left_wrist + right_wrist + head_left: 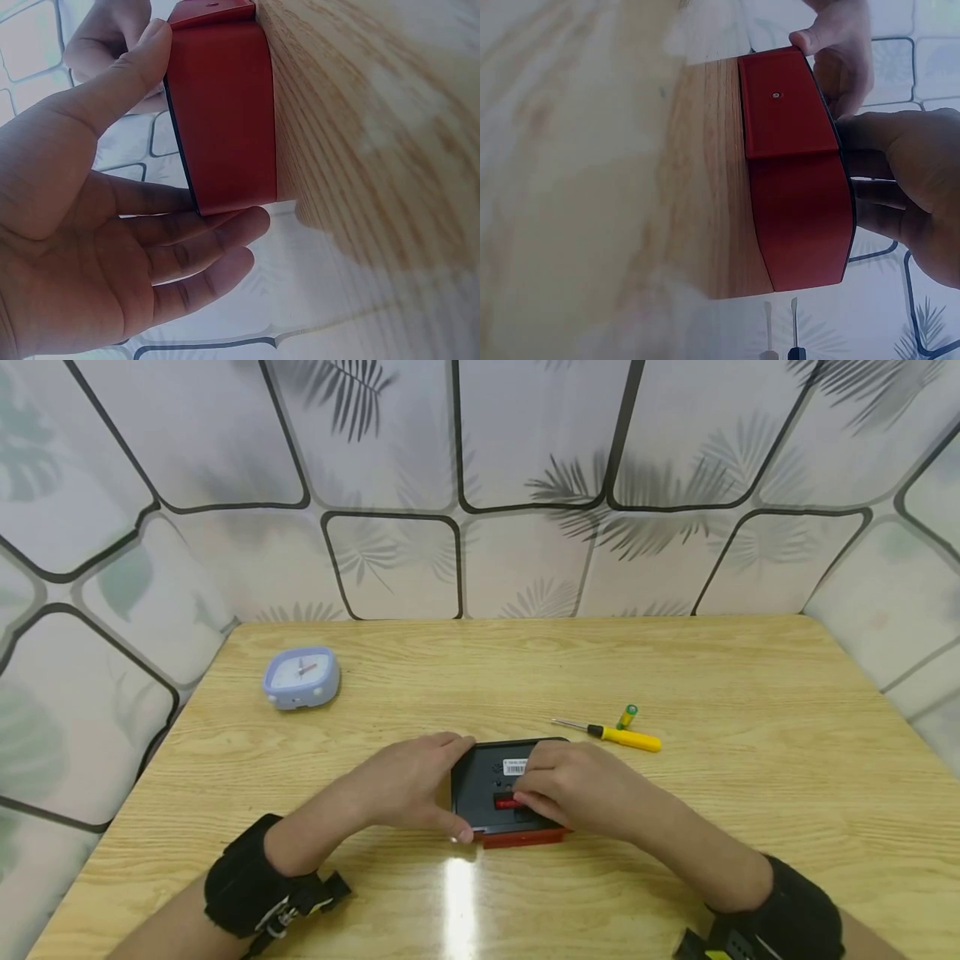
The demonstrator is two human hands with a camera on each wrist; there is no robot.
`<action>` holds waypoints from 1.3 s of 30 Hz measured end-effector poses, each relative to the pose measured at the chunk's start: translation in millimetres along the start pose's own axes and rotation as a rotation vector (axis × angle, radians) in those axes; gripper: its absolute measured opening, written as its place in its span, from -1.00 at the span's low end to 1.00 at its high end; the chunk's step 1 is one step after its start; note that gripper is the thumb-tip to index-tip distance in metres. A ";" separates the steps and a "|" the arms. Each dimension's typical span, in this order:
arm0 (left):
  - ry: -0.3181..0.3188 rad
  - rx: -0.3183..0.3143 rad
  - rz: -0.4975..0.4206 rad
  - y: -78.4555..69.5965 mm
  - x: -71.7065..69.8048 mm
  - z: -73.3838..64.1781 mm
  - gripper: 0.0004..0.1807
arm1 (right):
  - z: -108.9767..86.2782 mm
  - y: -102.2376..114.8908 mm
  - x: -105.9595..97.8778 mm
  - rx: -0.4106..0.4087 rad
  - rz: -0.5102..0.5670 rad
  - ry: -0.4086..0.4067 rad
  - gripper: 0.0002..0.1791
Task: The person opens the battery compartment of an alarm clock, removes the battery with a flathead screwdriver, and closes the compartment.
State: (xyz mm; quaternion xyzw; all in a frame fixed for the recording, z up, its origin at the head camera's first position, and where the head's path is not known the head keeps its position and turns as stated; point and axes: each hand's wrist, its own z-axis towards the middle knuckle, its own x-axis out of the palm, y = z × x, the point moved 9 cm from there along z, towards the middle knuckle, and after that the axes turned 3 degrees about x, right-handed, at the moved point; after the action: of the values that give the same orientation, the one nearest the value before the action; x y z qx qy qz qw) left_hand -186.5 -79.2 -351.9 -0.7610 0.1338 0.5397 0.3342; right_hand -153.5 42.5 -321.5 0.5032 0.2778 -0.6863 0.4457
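Observation:
A red box-shaped device with a black back panel (480, 772) lies back up on the wooden table. My left hand (416, 781) spans its left end, thumb at the near corner and fingers along the far side. In the left wrist view, the left hand (97, 225) holds the red casing (225, 120). Over the panel's right part, my right hand (581, 781) has curled fingers at a small slot, where thumb and forefinger pinch a red battery (508, 804). The right wrist view shows the right hand (907, 180) reaching behind the casing (802, 210), fingertips hidden.
A yellow-handled screwdriver (630, 739) lies behind and right of the device, beside a green and yellow battery (627, 717). A lilac alarm clock (302, 678) sits at the back left. Patterned fabric (525, 560) borders the table's far edge.

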 end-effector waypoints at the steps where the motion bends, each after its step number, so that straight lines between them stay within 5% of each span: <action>1: 0.000 0.001 0.000 0.0 -0.1 0.0 0.24 | 0.0 -0.4 0.0 0.008 -0.004 0.005 -0.92; 26: 0.002 -0.009 0.015 -0.5 0.4 0.1 0.24 | 0.0 -1.2 -1.7 0.037 -0.075 0.034 -0.90; 39: 0.008 -0.033 0.027 1.2 1.7 0.4 0.26 | -6.2 -25.5 -34.2 0.139 -0.091 -0.093 -0.92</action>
State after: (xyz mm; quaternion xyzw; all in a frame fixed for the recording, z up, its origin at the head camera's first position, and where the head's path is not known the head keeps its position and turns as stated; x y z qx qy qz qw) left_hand -186.8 -79.6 -354.0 -0.7669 0.1364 0.5430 0.3138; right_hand -170.2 70.4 -293.3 0.4875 0.2309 -0.7461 0.3904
